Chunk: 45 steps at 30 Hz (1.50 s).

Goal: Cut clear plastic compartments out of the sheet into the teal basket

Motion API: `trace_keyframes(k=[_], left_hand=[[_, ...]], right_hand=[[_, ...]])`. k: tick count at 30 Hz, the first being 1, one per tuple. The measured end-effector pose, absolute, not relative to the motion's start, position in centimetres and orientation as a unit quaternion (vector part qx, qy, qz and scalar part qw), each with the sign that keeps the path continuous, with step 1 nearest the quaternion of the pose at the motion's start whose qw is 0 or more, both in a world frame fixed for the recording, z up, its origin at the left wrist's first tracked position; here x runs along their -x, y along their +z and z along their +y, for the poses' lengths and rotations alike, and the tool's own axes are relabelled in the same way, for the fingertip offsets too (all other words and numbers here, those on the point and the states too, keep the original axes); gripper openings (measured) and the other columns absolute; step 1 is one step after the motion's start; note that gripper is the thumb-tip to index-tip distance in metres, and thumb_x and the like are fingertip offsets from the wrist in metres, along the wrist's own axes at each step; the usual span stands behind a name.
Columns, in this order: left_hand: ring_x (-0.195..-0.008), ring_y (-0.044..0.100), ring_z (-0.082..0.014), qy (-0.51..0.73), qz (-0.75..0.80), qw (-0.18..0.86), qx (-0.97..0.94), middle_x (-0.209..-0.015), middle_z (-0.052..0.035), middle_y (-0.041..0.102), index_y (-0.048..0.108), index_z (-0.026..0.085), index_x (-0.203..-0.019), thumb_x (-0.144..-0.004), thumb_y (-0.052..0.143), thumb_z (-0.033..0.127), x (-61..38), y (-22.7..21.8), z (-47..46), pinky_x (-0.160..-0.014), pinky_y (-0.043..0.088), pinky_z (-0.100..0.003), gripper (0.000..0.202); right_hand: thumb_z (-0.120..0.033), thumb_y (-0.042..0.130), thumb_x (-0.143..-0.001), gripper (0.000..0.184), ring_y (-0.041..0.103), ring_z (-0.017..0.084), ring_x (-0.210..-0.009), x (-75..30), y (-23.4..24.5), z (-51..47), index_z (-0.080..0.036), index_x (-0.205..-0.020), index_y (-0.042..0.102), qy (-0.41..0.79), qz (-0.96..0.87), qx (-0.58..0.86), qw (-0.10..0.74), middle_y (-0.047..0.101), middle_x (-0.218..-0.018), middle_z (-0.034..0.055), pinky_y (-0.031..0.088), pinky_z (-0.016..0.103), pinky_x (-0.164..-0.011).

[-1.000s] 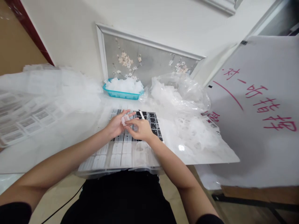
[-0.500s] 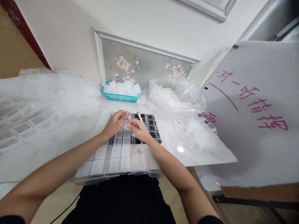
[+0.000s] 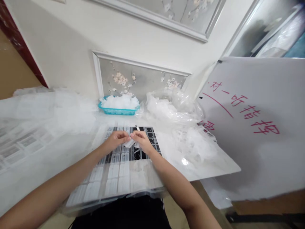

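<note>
Clear compartmented sheet [image 3: 143, 175] overhangs the tabletop's [image 3: 207, 168] near edge, presumably to put its cells within reach. Above it, left hand [image 3: 116, 140] and right hand [image 3: 143, 142] meet, fingertips pinched closed on a small translucent piece [image 3: 129, 143], likely to steady it from both sides; blur hides its exact shape. Pale-handled tool [image 3: 137, 128] just beyond, handy. Teal basket [image 3: 119, 111] and clear bag [image 3: 190, 108] near the far edge, probably out of the arms' way.
</note>
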State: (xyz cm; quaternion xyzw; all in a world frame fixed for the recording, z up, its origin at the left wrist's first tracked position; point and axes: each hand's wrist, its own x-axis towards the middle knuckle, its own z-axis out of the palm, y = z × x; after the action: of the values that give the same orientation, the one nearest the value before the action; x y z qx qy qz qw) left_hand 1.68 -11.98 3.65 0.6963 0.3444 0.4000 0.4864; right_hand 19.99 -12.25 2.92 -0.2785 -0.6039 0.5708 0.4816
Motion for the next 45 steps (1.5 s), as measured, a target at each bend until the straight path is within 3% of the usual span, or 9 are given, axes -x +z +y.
trace_keyframes(k=[7,10,14,19,23,29,33,38,45], left_hand=[[-0.064,0.046,-0.0111,0.370,0.340,0.487,-0.714,-0.070,0.0016,0.053,0.063,0.014,-0.082,-0.087,0.061,0.046,-1.7,3.3,-11.9,-0.059,0.035,-0.023,0.033],[-0.066,0.049,-0.0123,0.366,0.348,0.425,-0.751,-0.072,0.0010,0.056,0.063,0.015,-0.085,-0.092,0.054,0.046,-1.6,3.2,-11.8,-0.061,0.037,-0.024,0.033],[-0.081,0.058,-0.0170,0.355,0.369,0.273,-0.814,-0.086,-0.0023,0.065,0.065,0.018,-0.095,-0.096,0.046,0.040,-1.6,3.1,-11.9,-0.075,0.043,-0.028,0.029],[-0.079,0.059,-0.0158,0.340,0.365,0.136,-0.856,-0.085,-0.0023,0.063,0.060,0.018,-0.089,-0.098,0.041,0.032,-1.7,3.1,-12.2,-0.075,0.042,-0.028,0.025],[-0.070,0.056,-0.0140,0.337,0.365,0.121,-0.860,-0.077,-0.0007,0.058,0.057,0.018,-0.085,-0.098,0.039,0.031,-1.7,3.1,-12.1,-0.067,0.041,-0.026,0.026],[-0.070,0.057,-0.0137,0.358,0.370,0.115,-0.849,-0.077,-0.0009,0.060,0.058,0.019,-0.083,-0.094,0.042,0.026,-1.5,2.8,-11.8,-0.066,0.041,-0.025,0.021],[-0.063,0.053,-0.0124,0.344,0.389,0.084,-0.850,-0.070,0.0006,0.057,0.054,0.018,-0.074,-0.090,0.043,0.023,-1.5,2.4,-11.7,-0.063,0.037,-0.025,0.019],[-0.058,0.049,-0.0117,0.362,0.449,0.146,-0.804,-0.062,0.0034,0.052,0.054,0.018,-0.072,-0.085,0.050,0.029,-1.2,2.6,-11.2,-0.059,0.035,-0.024,0.017],[-0.046,0.048,-0.0104,0.522,0.471,0.458,-0.544,-0.054,0.0058,0.049,0.052,0.018,-0.074,-0.079,0.059,0.044,1.0,2.5,-8.6,-0.046,0.032,-0.022,0.028]], right_hand=[[-0.053,0.071,-0.075,0.042,0.029,0.008,-0.055,-20.1,2.2,-11.6,-0.018,-0.061,0.051,0.557,-0.617,0.302,0.466,0.038,-0.057,-0.0049,0.020,0.025,-0.053],[-0.052,0.069,-0.077,0.044,0.029,0.008,-0.055,-20.2,2.3,-11.5,-0.018,-0.059,0.048,0.545,-0.620,0.308,0.473,0.037,-0.057,-0.0053,0.021,0.025,-0.053],[-0.054,0.069,-0.077,0.043,0.029,0.008,-0.055,-20.5,2.7,-11.4,-0.018,-0.060,0.051,0.523,-0.629,0.329,0.472,0.037,-0.056,-0.0058,0.021,0.025,-0.052],[-0.053,0.071,-0.075,0.043,0.028,0.008,-0.053,-20.5,2.8,-11.6,-0.018,-0.060,0.052,0.527,-0.621,0.342,0.469,0.036,-0.054,-0.0062,0.020,0.025,-0.052],[-0.049,0.072,-0.076,0.042,0.030,0.009,-0.055,-20.1,2.6,-11.8,-0.018,-0.057,0.050,0.559,-0.595,0.319,0.481,0.039,-0.056,-0.0054,0.024,0.025,-0.054],[-0.046,0.074,-0.075,0.032,0.043,0.011,-0.062,-20.0,2.1,-11.4,-0.016,-0.068,0.065,0.555,-0.607,0.305,0.480,0.054,-0.065,-0.0009,0.032,0.025,-0.061],[-0.048,0.073,-0.076,0.034,0.042,0.011,-0.059,-20.1,2.1,-11.4,-0.016,-0.070,0.066,0.540,-0.630,0.302,0.470,0.054,-0.063,-0.0013,0.031,0.025,-0.059],[-0.047,0.068,-0.082,0.034,0.029,0.008,-0.051,-19.8,2.9,-12.5,-0.016,-0.072,0.061,0.475,-0.669,0.308,0.482,0.040,-0.054,-0.0062,0.022,0.024,-0.052],[-0.052,0.061,-0.086,0.041,0.028,0.009,-0.053,-19.9,3.4,-13.2,-0.019,-0.065,0.053,0.434,-0.650,0.302,0.546,0.035,-0.056,-0.0049,0.021,0.026,-0.052]])
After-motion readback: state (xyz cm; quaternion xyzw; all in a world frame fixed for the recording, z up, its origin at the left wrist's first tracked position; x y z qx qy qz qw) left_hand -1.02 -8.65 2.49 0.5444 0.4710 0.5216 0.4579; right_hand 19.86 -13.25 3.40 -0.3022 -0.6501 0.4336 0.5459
